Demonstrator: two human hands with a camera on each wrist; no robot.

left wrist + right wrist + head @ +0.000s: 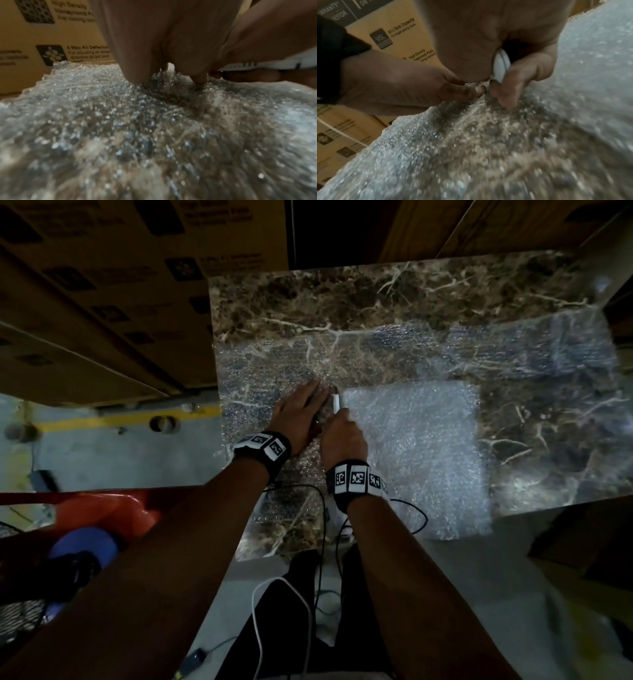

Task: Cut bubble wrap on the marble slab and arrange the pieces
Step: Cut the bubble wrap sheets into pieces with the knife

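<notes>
Left hand [297,415] flat on bubble wrap [260,378] — right hand [342,436] alongside, gripping white cutter [336,402]

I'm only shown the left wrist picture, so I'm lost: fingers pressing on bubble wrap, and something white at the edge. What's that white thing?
Observer: A white cutter, gripped in the right hand, beside the left hand.
Operator: What's under the wrap?
Observer: A brown marble slab with pale veins; the clear bubble wrap lies across it.
Operator: Any pieces cut already?
Observer: One whiter rectangular piece lies flat to the right of the hands; whether it was cut here, I cannot tell.
</notes>
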